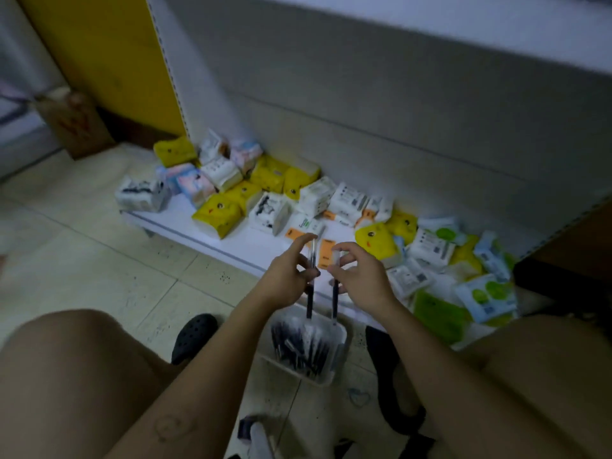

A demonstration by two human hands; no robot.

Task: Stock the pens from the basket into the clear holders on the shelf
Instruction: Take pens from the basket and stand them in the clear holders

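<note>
Through the head camera I look down past two bare thighs, the left thigh and the right thigh, which fill the bottom corners. Both forearms reach forward between them.

Beneath the forearms, a clear plastic basket sits on the pale tiled floor. A heap of dark pens lies inside it. A black perforated shoe rests on the tiles just left of the basket.

Above the basket's far edge, the left hand pinches one pen between thumb and curled fingers. That pen is held upright, clear barrel on top and dark part below. Just beside it, the right hand pinches a second pen the same way, thumb and fingertips curled round its upper end. The two pens hang nearly parallel and apart, and their lower ends reach down to the basket's far rim.

Beyond the hands runs a low white shelf, close to the floor. Soft packets are scattered across it: yellow packs, white packs and, at the right, green packs. Small orange labels lie on the shelf just behind the hands.

Behind the packets rises a grey back panel. A yellow side panel stands at far left, with a brown cardboard box near its foot. The far parts are blurred.
</note>
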